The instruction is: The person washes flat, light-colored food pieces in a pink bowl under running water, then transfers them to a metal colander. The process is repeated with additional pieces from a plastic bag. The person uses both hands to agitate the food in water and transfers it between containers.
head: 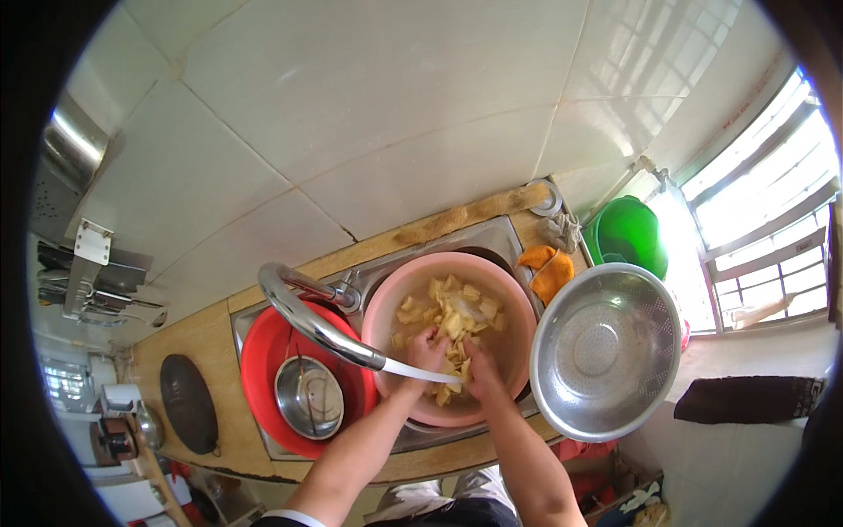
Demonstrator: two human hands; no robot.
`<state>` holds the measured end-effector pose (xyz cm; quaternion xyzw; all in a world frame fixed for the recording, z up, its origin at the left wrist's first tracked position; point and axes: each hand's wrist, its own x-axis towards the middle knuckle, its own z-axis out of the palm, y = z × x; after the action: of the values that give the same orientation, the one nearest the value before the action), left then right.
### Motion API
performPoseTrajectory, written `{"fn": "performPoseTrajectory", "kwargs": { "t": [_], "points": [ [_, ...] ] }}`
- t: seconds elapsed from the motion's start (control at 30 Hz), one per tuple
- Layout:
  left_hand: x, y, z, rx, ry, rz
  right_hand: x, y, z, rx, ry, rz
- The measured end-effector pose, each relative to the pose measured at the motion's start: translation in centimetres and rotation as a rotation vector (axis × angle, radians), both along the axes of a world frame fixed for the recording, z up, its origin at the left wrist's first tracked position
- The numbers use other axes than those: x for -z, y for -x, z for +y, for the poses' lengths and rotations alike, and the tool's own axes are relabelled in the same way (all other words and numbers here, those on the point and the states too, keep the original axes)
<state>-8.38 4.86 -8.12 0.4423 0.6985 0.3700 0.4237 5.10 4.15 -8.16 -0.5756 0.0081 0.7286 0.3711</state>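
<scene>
A pink plastic basin (520,309) rests over the right bowl of a steel sink. Cloudy water and pale yellow food pieces (458,309) fill part of it; their exact kind is unclear. My left hand (428,352) and my right hand (482,369) are down among the pieces, close together, with fingers curled around some of them. How firmly each grips is partly hidden. From the chrome faucet (323,329), a white stream of water (421,373) runs between my hands into the basin.
Left of the pink basin, a red basin (257,375) holds a steel bowl (309,412) and chopsticks. A perforated steel colander (606,408) stands at the right, near an orange cloth (553,277) and a green bucket (625,230). A dark round lid (189,403) lies on the left counter.
</scene>
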Motion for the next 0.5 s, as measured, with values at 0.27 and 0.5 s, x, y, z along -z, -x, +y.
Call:
{"fn": "performPoseTrajectory", "kwargs": {
  "t": [0.27,0.5],
  "points": [
    [-0.4,0.3,-1.7,-0.208,0.000,0.541,0.9,-3.2,-0.1,-0.220,-0.354,-0.756],
    [2.9,-3.4,-4.8,-0.327,0.151,-0.337,1.9,-0.1,-2.3,-0.131,0.037,-0.097]
  ]
}}
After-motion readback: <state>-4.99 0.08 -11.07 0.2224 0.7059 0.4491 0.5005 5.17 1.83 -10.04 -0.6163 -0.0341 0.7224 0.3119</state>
